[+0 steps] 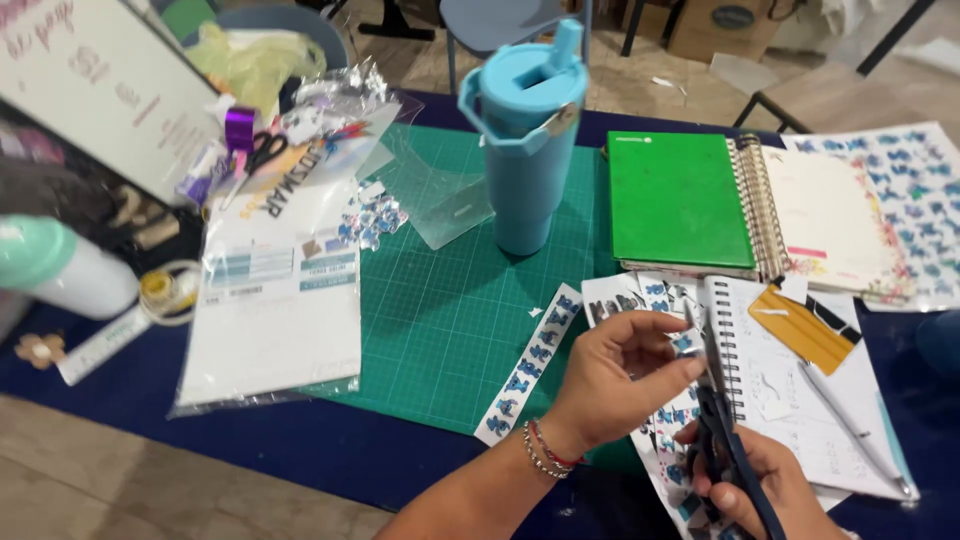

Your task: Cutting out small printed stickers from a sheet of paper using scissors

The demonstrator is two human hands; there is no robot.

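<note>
Right hand [745,480] grips dark-handled scissors [722,420], blades at the small blue-character sticker piece [685,343] pinched in left hand [610,380]; one cut white sticker strip [528,365] lies on the green gridded cutting mat [440,310], uncut printed sheets [900,190] wait far right, blue-clothed table [120,400], tiled floor beyond.

Green cutting mat [440,310], light-blue tumbler [525,150], green notebook [680,200], blue-figured sticker strip [528,365].

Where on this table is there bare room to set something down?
Bare patch: green mat between plastic sleeve, tumbler and sticker strip. Also the blue cloth along the near edge. Crowded at right: notebooks, sticker sheets.
</note>
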